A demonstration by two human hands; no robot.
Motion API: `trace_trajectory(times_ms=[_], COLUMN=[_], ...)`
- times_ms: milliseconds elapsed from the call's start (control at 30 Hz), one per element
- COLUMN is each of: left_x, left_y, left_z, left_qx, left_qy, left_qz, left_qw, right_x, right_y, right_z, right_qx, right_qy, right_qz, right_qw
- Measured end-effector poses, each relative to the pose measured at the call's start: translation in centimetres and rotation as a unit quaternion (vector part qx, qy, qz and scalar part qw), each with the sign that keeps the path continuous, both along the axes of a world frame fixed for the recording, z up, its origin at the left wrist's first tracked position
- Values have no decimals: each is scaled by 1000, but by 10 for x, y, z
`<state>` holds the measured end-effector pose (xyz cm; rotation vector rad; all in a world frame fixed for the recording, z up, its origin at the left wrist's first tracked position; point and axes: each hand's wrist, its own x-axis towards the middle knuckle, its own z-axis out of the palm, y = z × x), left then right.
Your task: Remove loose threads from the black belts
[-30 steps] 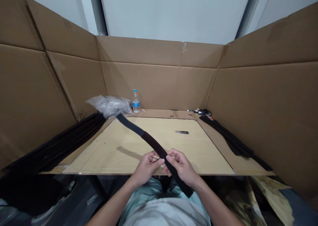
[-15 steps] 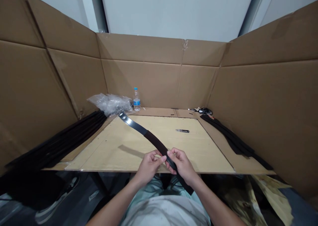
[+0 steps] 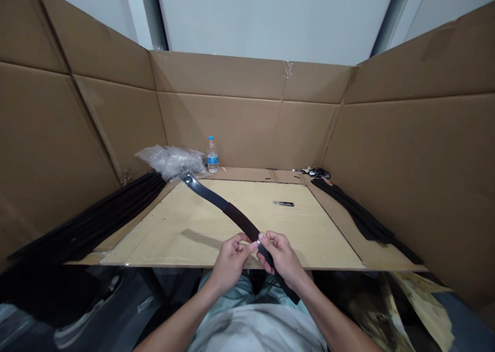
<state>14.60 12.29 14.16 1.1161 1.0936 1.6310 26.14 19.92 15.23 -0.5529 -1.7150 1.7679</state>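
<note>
Seen from the head camera, the person's two hands work close together at the near edge of the table (image 3: 309,238), which has a pale wooden top set on brown cardboard. The right hand (image 3: 283,259) has its thumb and fingers (image 3: 264,237) pinched firmly on a black strap (image 3: 204,194), while the left hand (image 3: 230,263) curls its fingers almost shut just beside the strap's edge; whether they grip the strap or something thin there, I cannot tell. The strap runs diagonally across the table, from the lap up to the far left corner of the wooden top. It is a flat, smooth band, its middle covered by a matte dark brown fabric sleeve (image 3: 236,217), with a round metal eyelet (image 3: 187,178) at the far end. Its near end hangs over the table edge towards the person's pale shirt (image 3: 255,331). A small folding knife (image 3: 283,203) lies on the wood, right of the strap and well apart from the hands. Along the far edge stand a clear water bottle (image 3: 212,156) and a crumpled plastic bag (image 3: 170,162). Long bundles of black fabric (image 3: 88,218) lie along the left side, with a similar black bundle (image 3: 359,215) on the right, all inside tall, creased cardboard walls (image 3: 247,125).
</note>
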Motion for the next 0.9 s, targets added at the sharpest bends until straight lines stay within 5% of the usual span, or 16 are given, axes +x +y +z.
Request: trace_trajectory(times_ms=[167, 367, 733, 900], left_x=[-6, -17, -14, -12], left_y=[-1, 3, -2, -6], left_z=[4, 1, 12, 15], left_qx=[0, -6, -5, -5], left_qy=[2, 12, -35, -18], left_qz=[-20, 69, -24, -57], left_qw=[1000, 998, 999, 998], right_x=[0, 8, 12, 17], right_y=[-2, -1, 1, -1], right_z=[1, 5, 6, 8], right_qx=[-21, -8, 31, -37], right_qy=[46, 93, 17, -30], right_qz=[13, 63, 85, 136], right_qw=[999, 994, 996, 990])
